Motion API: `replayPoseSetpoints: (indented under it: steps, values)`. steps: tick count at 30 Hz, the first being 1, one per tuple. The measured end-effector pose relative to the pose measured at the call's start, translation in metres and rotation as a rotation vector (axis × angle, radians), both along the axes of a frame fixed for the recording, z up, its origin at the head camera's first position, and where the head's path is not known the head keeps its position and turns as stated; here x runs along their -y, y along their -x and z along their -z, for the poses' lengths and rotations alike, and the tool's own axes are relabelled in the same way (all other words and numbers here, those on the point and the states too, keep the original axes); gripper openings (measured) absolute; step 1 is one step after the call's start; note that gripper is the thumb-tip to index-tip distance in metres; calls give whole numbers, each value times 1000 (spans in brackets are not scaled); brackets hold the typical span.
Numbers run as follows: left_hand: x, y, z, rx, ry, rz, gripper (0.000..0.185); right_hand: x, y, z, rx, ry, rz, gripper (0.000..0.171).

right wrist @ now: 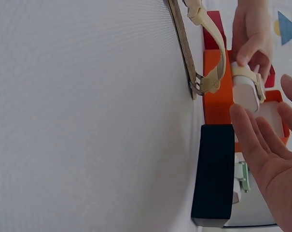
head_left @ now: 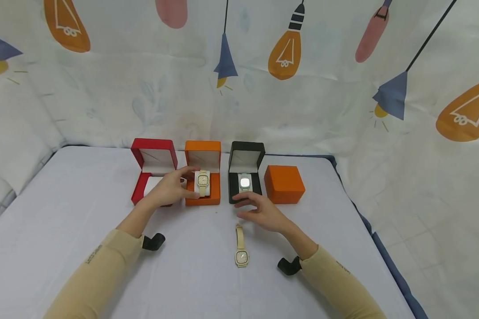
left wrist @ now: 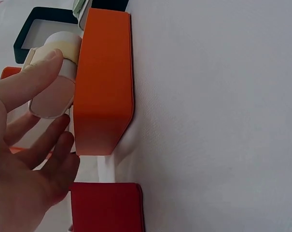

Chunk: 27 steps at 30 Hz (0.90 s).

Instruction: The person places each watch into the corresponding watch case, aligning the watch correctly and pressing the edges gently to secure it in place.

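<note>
An open orange box [head_left: 202, 197] holds a cream watch [head_left: 202, 179] wrapped on a white cushion [left wrist: 51, 99]. My left hand [head_left: 189, 182] pinches that cushion between thumb and fingers at its left side. My right hand [head_left: 245, 208] hovers open, fingers relaxed, just in front of an open black box [head_left: 234, 195] with a pale watch [head_left: 245, 181] inside. A loose cream watch [head_left: 241, 246] lies flat on the table below my right hand. In the right wrist view the open palm [right wrist: 266, 154] sits beside the black box [right wrist: 213, 174], with the loose watch [right wrist: 203, 48] further off.
An open red box [head_left: 153, 150] stands left of the orange one, partly behind my left hand. A closed orange box [head_left: 284, 184] sits right of the black box. The white-covered table [head_left: 64, 221] ends at a dark edge on the right [head_left: 367, 221]. A printed cloth backdrop hangs behind.
</note>
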State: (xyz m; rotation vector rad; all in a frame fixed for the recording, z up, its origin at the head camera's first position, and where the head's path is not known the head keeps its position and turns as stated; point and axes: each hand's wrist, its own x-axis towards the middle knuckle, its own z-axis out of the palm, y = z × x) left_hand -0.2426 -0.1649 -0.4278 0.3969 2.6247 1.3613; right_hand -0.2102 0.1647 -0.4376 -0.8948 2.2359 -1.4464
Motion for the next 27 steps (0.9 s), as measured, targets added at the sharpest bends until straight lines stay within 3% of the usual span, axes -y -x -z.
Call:
replayPoseSetpoints:
  steps: [27]
  values:
    - [-4,12,6,-93,227,118,77,-1,-2,0,-9,-42,-9,46]
